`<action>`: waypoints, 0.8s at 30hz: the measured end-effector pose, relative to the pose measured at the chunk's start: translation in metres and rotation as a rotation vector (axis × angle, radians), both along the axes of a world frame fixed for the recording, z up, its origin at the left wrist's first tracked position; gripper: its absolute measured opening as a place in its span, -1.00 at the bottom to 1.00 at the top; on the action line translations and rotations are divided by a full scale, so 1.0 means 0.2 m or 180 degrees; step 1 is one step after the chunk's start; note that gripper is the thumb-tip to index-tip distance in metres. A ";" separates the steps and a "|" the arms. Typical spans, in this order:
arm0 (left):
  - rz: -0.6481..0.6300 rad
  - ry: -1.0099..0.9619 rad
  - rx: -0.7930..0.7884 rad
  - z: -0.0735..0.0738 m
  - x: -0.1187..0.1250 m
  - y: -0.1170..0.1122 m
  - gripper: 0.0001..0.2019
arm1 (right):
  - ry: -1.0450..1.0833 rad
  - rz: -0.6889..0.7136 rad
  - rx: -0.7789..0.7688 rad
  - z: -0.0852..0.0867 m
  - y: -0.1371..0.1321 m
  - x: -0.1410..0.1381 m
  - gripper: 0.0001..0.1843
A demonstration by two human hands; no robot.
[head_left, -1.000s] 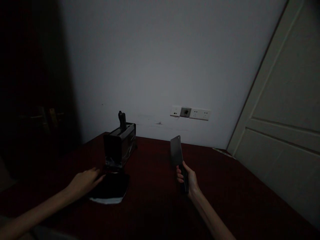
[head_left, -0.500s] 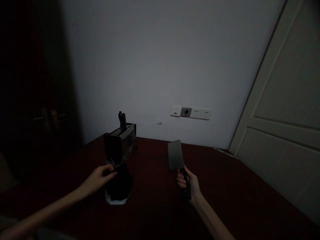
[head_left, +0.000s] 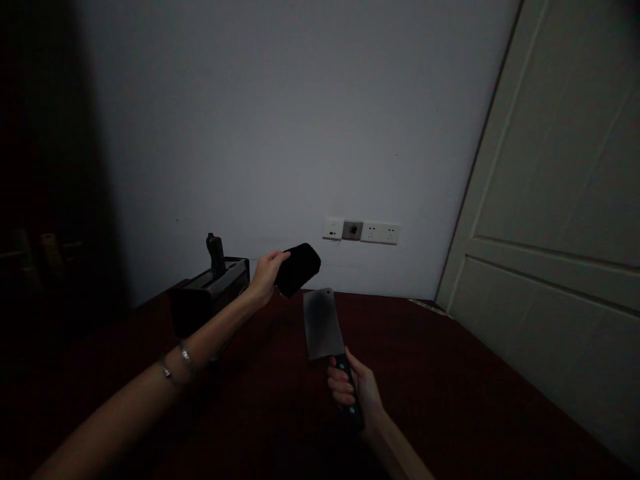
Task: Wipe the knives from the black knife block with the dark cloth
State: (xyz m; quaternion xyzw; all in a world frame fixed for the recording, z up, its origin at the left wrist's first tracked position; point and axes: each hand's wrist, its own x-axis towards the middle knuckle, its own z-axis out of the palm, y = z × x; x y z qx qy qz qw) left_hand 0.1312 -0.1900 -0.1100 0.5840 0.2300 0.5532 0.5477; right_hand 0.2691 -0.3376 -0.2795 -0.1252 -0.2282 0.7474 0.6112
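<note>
In my right hand (head_left: 357, 393) I grip the black riveted handle of a cleaver (head_left: 323, 323), its broad grey blade tilted up and away from me. My left hand (head_left: 265, 275) is closed on one end of a soft-looking black pad (head_left: 299, 268), raised just beyond the blade's top edge. It is too dark to tell what the pad is made of. Left of that hand stands a dark knife block (head_left: 220, 283) with a slotted top. A black handle (head_left: 215, 252) sticks up out of it. My left forearm covers part of the block.
The dark red-brown table (head_left: 430, 380) runs back to a pale wall (head_left: 275, 133) with a row of sockets (head_left: 360, 231). A light panelled door (head_left: 540, 280) stands on the right. A thin strip (head_left: 430, 307) lies at the table's far right edge.
My left hand has lifted the black pad from low beside the knife block, up and right towards the blade. The cleaver has shifted slightly left and lower in view, as the view itself turned.
</note>
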 end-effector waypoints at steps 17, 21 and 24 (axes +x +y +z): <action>0.0133 0.2674 0.4721 -0.38 0.21 -0.04 -0.49 | 0.0353 0.0157 0.0031 0.05 -0.02 0.00 -0.71; -0.0168 0.3214 0.4741 -0.42 0.20 -0.06 -0.55 | 0.0447 0.0106 0.0053 0.03 -0.02 0.01 -0.72; -0.0245 0.3435 0.4661 -0.45 0.19 -0.12 -0.49 | 0.0515 0.0110 0.0130 0.02 -0.01 0.03 -0.72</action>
